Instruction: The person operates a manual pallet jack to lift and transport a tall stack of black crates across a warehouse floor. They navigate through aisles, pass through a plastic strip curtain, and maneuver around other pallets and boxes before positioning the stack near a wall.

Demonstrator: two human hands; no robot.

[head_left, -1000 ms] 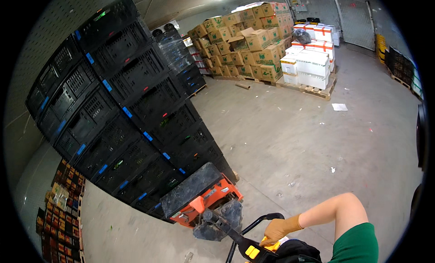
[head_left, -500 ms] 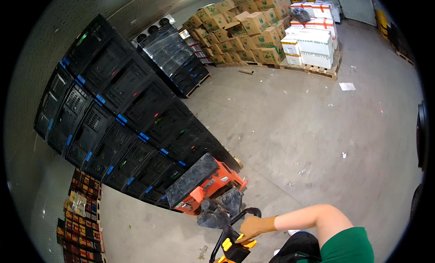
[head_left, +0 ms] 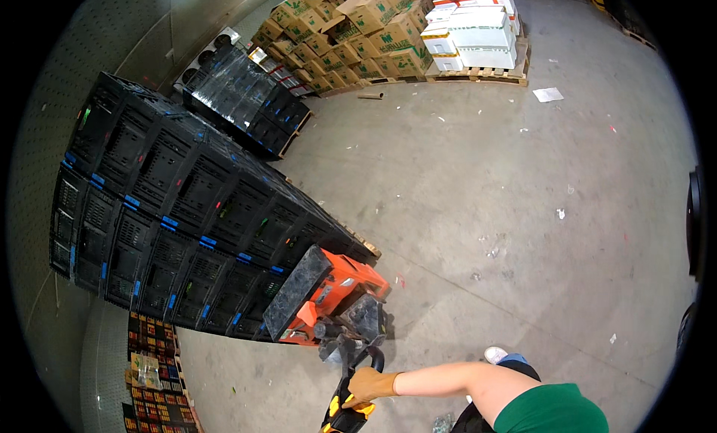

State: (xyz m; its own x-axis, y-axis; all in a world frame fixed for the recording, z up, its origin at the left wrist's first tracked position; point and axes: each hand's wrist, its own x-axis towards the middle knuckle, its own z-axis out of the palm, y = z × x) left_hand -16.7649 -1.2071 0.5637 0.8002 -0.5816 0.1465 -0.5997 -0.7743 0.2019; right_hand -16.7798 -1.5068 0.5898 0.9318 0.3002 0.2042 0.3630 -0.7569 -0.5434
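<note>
My right hand (head_left: pixel 371 386), in a tan glove, is closed around the black and yellow control handle (head_left: pixel 342 407) of an orange pallet truck (head_left: pixel 340 280). The bare forearm reaches across from a green sleeve at the lower right. Beyond the truck's dark-topped body stands a tall stack of black plastic crates (head_left: pixel 168 168) with blue tabs, close against it. The truck's forks are hidden under the load. My left hand is out of view.
Wrapped dark crates (head_left: pixel 243 97) stand on a pallet behind the stack. Brown cartons (head_left: pixel 358 37) and white boxes (head_left: pixel 478 41) on a pallet are at the back. Printed dark boxes (head_left: pixel 157 381) sit at lower left. Paper scraps (head_left: pixel 547 95) litter the concrete floor.
The cartons and white boxes have shifted up and left in view. The truck, handle and my right hand appear farther left. More of a white shoe shows.
</note>
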